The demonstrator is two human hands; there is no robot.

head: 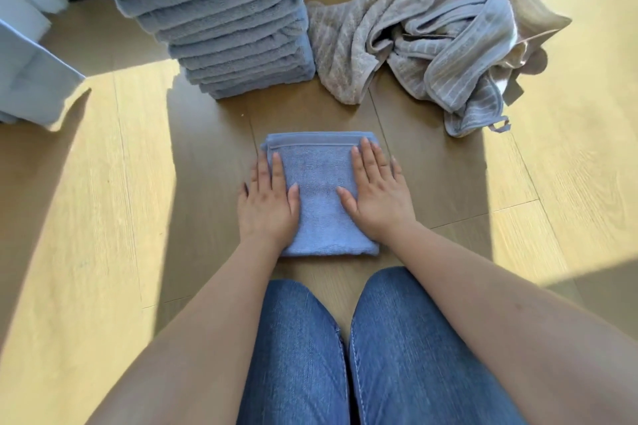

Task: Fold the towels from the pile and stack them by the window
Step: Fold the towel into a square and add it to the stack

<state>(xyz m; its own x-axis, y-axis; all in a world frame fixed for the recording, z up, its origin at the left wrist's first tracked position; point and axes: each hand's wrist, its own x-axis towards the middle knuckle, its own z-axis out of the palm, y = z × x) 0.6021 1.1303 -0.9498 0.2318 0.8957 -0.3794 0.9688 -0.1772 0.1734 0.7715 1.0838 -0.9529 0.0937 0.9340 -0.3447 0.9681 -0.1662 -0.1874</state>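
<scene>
Hands flat — folded blue towel

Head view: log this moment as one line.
left hand flat on folded blue towel | right hand flat on same | folded stack behind | unfolded pile beside it

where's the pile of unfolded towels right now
In the head view the pile lies crumpled on the floor at upper right, right beside the stack of folded towels and beyond the right hand.
</scene>
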